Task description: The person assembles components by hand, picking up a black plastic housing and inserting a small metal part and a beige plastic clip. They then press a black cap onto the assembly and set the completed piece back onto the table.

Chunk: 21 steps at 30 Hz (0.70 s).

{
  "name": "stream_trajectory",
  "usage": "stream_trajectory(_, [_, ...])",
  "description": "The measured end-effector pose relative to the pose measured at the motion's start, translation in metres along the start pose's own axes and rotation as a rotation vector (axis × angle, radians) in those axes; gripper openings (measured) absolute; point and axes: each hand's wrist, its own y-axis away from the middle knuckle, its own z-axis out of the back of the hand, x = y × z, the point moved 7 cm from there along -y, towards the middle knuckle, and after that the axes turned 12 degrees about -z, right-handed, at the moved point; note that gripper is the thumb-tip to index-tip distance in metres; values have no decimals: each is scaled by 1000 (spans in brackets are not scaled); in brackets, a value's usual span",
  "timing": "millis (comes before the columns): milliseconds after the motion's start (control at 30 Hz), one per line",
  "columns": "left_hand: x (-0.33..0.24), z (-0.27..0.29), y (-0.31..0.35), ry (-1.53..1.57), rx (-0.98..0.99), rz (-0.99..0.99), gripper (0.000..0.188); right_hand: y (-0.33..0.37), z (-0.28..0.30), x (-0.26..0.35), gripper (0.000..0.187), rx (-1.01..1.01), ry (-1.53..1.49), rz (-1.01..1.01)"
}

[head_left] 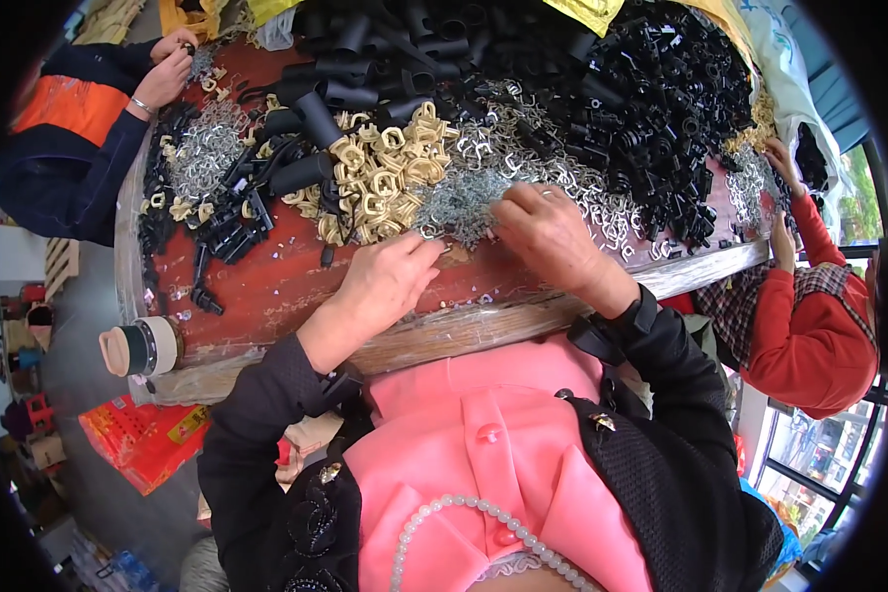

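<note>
Bare wood runs along the near edge of the table, just in front of my pink top. Tiny scraps lie on the red part behind it, and my sleeves could brush them off. A lidded cup sits by the near left corner, where a bump from my left arm could knock it down.

My left hand hangs over the red part with its fingertips close together. My right hand is a bit farther in, fingers bent, at the heap of small grey bits. I cannot tell if my hands grip anything, because the tips are too small to see well. If they do, such a tiny bit could slip out and get lost.

That heap lies just past my hands. It touches the cream clips on its left and meets the silver hooks on its right, so a wide sweep could mix them up. Black tubes lie beside the clips, and being round, they could roll if pushed. Farther back, a big black pile looks loose and could slide onto the hooks if someone pulls from low down.
</note>
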Motion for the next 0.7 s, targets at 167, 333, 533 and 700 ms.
stream_trajectory(167, [13,-12,-15,-5,38,19,10,22,-5,-24,10,30,37,-82])
stream_trajectory(333, [16,-9,-17,-30,48,68,7,27,-8,-35,10,21,7,-148])
stream_trajectory(533, [14,4,-10,-106,0,81,7,21,-5,-27,11,-37,-29,-124])
stream_trajectory(700, [12,32,11,60,-116,172,11,18,-16,-22,11,13,-68,-146])
